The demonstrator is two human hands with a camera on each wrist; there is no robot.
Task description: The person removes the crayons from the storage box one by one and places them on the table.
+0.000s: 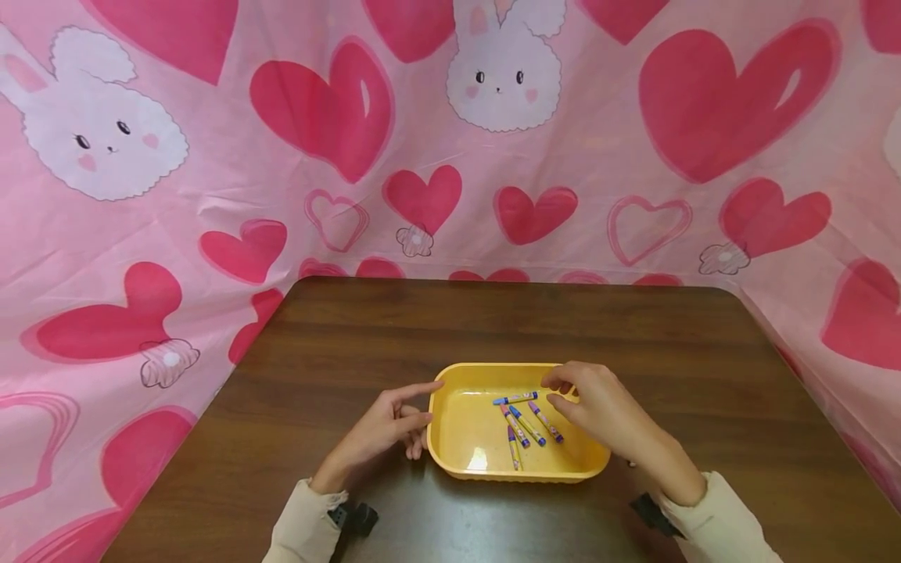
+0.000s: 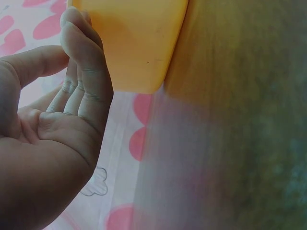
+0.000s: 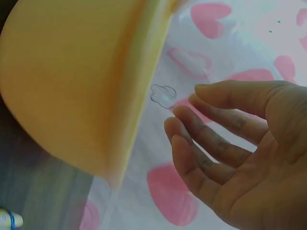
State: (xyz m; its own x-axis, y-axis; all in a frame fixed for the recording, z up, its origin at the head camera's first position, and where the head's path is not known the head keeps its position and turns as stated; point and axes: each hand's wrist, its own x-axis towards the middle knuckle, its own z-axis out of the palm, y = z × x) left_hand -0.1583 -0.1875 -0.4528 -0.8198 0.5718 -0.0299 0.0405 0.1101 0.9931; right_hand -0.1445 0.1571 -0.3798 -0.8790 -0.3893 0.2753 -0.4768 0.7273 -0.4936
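Note:
A yellow plastic tray (image 1: 457,446) stands on the table, with several crayons (image 1: 526,426) in yellow wrappers with blue ends lying loose in it. Their tips are blue, purple and pinkish. At the tray's left side is my left hand (image 1: 390,422), its index finger and thumb reaching to the rim and outer wall. In the left wrist view that hand (image 2: 72,110) is beside the tray wall (image 2: 134,52). Over the tray's right side hovers my right hand (image 1: 598,403), fingers loosely bent. The right wrist view shows nothing held in this hand (image 3: 240,158).
A dark brown wooden table (image 1: 366,328) carries the tray near its front. Pink cloth (image 1: 436,156) with hearts and rabbits hangs behind and at both sides. Outside the tray, a pale-tipped crayon-like piece (image 3: 10,219) lies on the table, partly cut off in the right wrist view.

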